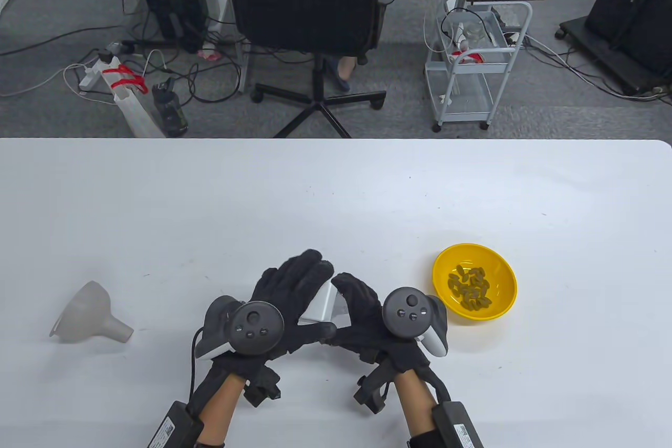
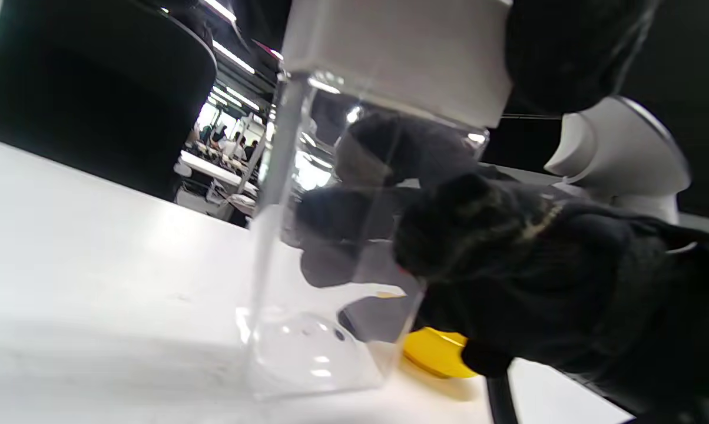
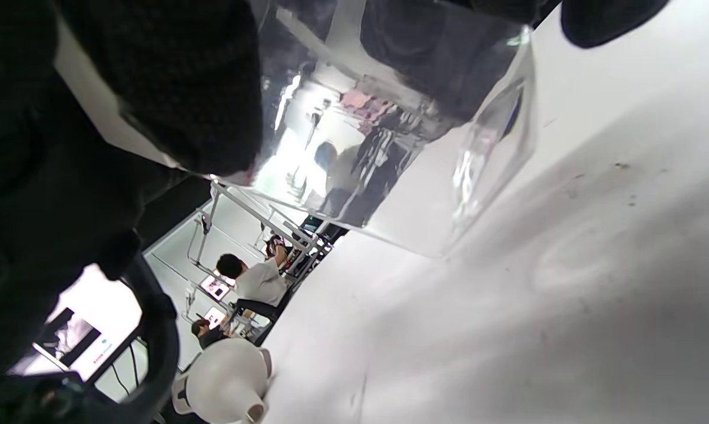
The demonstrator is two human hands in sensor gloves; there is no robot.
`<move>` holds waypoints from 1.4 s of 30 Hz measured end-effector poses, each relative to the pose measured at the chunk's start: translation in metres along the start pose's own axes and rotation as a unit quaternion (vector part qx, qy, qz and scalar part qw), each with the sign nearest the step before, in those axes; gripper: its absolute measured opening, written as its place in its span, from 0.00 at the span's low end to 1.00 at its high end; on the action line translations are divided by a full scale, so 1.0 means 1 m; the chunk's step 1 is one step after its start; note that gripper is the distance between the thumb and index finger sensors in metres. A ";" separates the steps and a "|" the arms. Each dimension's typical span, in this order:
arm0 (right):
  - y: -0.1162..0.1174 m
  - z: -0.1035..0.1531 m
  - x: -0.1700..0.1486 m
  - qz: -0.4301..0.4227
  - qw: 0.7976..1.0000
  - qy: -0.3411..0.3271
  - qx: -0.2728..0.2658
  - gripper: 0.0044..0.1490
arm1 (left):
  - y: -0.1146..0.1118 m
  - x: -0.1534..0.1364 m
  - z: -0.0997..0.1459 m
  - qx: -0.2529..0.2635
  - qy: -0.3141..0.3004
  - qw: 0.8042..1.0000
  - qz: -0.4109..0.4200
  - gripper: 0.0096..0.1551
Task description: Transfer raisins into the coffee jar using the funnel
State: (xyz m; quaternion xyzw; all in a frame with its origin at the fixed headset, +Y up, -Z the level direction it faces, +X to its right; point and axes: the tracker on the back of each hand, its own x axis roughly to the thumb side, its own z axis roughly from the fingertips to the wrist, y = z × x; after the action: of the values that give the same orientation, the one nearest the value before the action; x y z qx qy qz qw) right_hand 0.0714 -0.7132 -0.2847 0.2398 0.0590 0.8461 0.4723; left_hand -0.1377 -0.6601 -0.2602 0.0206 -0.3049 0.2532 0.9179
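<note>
Raisins (image 1: 470,288) lie in a small heap inside the yellow bowl (image 1: 501,269), which sits on the white table (image 1: 336,190) at the lower right of the table view, just right of the hands. The coffee jar (image 2: 331,247), a clear square-sided container with a white lid (image 2: 401,47), stands upright on the table at lower centre; in the left wrist view its base rests on the tabletop and it holds nothing visible. Both gloved hands are closed round it. The left hand (image 1: 294,301) wraps its fingers over the lid and far side, while the right hand (image 1: 362,311) curls its fingers (image 2: 466,229) against the jar's wall from the other side. The translucent funnel (image 1: 89,314) lies tipped on its side at the lower left of the table view, well apart from the jar, spout pointing right.
</note>
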 end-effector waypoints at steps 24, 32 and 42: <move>0.013 0.004 0.008 0.194 0.979 0.003 -0.067 0.62 | -0.009 -0.054 0.025 0.006 0.079 0.967 0.240 0.51; 0.014 0.004 0.012 0.202 0.978 -0.006 -0.054 0.62 | -0.009 -0.043 0.022 0.026 0.092 0.993 0.065 0.44; 0.008 0.006 0.010 0.187 0.980 -0.005 -0.067 0.62 | -0.015 -0.045 0.022 -0.005 0.057 0.992 0.110 0.53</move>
State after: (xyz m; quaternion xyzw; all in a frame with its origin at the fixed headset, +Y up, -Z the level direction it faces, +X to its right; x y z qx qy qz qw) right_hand 0.0638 -0.7104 -0.2732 0.2189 -0.0458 0.9204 0.3208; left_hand -0.1734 -0.6979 -0.2659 -0.0325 -0.2538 0.3517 0.9005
